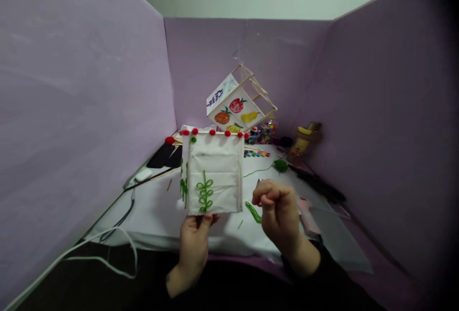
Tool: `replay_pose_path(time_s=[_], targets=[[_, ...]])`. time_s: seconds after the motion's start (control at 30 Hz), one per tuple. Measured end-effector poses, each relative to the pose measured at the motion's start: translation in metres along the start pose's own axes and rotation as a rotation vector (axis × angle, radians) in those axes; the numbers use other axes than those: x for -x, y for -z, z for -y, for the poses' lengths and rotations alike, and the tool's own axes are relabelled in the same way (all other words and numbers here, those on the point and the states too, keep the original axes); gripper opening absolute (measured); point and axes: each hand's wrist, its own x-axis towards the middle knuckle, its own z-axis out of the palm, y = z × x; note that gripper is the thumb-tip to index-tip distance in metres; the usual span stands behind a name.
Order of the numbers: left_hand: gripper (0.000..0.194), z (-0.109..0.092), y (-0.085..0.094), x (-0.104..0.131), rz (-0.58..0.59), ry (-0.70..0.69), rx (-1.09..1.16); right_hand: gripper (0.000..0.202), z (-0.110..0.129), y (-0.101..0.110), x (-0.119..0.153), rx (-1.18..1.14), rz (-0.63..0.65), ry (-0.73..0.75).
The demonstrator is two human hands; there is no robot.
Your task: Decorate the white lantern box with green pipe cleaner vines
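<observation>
My left hand (196, 237) grips a white box-shaped lantern (218, 165) by its bottom edge, with the thumb on the front face. Red pom-poms (212, 133) line the top edge of the lantern. A leafy stem of green cord (205, 191) shows on its front face, and more green cord runs up the left side. To the right of the lantern and apart from it is my right hand (279, 210), its fingers curled together in a pinch. What they hold, if anything, I cannot make out. Beside it on the table lies a bundle of green cord pieces (254, 212).
A pink glue gun (308, 216) lies right of my right hand. A fruit-painted lantern on a stick frame (236, 105) hangs behind. Green yarn ball (280, 165), paint pots (256, 154) and a jar of colourful beads (267, 132) stand farther back. A white cable (118, 230) loops at left.
</observation>
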Motion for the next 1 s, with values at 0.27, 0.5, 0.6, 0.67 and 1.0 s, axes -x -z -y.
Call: replay_pose_path(time_s=[0.27, 0.5, 0.6, 0.67, 1.0], targets=[[0.031, -0.002, 0.005, -0.013, -0.02, 0.101, 0.043, 0.018, -0.023, -0.001, 0.01, 0.151, 0.13, -0.198], [0.014, 0.008, -0.003, -0.059, -0.025, 0.29, 0.054, 0.019, -0.029, 0.004, 0.015, 0.346, 0.262, -0.392], [0.022, 0.008, -0.004, -0.073, -0.017, 0.369, 0.06, 0.019, -0.03, 0.01, 0.017, 0.333, 0.265, -0.445], [0.029, 0.003, -0.003, -0.07, 0.002, 0.43, 0.064, 0.019, -0.031, 0.013, 0.019, 0.33, 0.269, -0.466], [0.027, -0.025, 0.016, -0.018, 0.135, 0.47, -0.098, 0.021, -0.007, 0.037, 0.02, 0.29, 0.286, -0.421]])
